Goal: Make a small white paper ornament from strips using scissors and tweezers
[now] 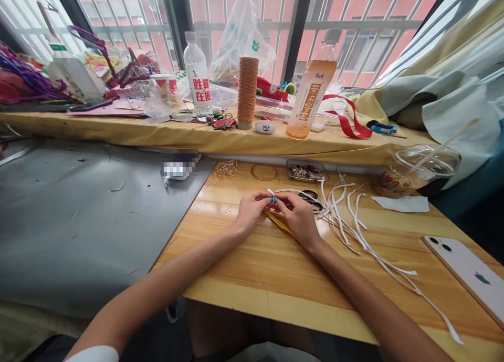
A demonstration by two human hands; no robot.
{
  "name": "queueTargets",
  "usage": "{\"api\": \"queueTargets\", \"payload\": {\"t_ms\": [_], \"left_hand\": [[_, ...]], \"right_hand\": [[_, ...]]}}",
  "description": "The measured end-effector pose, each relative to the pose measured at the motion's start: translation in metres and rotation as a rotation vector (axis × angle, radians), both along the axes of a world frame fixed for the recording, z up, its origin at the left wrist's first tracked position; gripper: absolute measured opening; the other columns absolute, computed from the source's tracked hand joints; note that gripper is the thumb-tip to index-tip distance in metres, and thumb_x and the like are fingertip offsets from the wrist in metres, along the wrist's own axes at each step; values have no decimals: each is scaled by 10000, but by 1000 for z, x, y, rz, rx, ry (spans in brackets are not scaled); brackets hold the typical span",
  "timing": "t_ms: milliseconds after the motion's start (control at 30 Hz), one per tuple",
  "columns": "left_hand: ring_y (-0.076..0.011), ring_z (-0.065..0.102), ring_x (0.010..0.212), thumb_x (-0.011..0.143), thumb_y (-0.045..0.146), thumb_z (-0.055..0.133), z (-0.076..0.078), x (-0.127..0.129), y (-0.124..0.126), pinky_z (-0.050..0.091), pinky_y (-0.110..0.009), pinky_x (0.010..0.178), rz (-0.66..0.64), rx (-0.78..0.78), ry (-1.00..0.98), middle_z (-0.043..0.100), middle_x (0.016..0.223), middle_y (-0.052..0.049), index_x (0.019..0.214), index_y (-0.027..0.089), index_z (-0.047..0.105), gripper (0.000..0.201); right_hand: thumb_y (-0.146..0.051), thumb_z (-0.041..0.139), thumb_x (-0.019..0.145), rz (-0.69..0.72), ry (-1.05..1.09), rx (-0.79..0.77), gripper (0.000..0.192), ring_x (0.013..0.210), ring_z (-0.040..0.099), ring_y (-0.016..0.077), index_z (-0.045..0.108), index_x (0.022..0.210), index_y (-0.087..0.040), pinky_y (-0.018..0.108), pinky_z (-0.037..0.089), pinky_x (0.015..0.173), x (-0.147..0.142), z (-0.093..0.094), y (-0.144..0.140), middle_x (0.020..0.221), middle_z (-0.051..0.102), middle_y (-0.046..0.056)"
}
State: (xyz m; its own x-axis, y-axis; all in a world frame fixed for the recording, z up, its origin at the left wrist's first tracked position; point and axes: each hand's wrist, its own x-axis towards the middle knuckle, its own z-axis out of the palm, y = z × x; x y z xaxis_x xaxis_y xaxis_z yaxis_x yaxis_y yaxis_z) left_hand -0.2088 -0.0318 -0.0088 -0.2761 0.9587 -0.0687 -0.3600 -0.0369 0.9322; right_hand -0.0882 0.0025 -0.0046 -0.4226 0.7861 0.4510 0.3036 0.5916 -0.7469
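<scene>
My left hand point(251, 209) and my right hand point(298, 215) meet over the wooden table, fingertips pinched together. Between them is the end of a white cord point(291, 190), which trails off to the right behind my right hand. Spots of bright blue show at the thumb tips, apparently the nails. Partly covered by my right hand, a slim yellow strip point(280, 225) lies on the tabletop. Black-handled scissors point(312, 200) rest just beyond that hand, their blades hidden. Several loose white cords point(356, 230) sprawl across the table to the right.
A clear tray of small beads point(307, 170) sits at the table's back edge. Brown thread point(264, 172) lies in a ring. On the ledge stand a thread spool point(248, 91), a water bottle point(198, 78) and a tea bottle point(313, 89). A phone point(468, 272) and lidded cup point(409, 167) are right.
</scene>
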Motion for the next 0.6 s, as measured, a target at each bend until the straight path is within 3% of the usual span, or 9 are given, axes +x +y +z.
{"api": "queueTargets", "payload": {"t_ms": [167,300,433,600], "left_hand": [[-118,591,624,590,106,596,-1,1,1,473,-256,655,0,12,4,632,658,-34,665,97,621,79],[-122,591,636,585,101,587,-5,0,3,478,-271,680,-4,19,10,635,665,-36,661,93,622,84],[-109,584,619,583,91,584,-5,0,3,479,-256,673,-7,8,13,631,651,-29,650,91,623,77],[-111,585,624,606,113,593,-5,1,3,487,-270,672,-45,28,12,633,671,-31,669,100,619,69]], "right_hand": [[-207,458,792,-42,-145,275,161,764,588,187,604,845,-163,304,459,678,2,-2,3,836,646,77],[-186,427,801,-31,-240,399,171,720,593,176,589,845,-154,281,450,659,3,-3,3,814,649,78],[-184,397,814,-17,-323,455,194,710,593,181,584,848,-147,276,437,641,4,-3,4,802,645,87],[-204,363,830,-31,-334,418,220,755,584,194,576,859,-157,295,429,670,5,-4,5,843,634,100]]}}
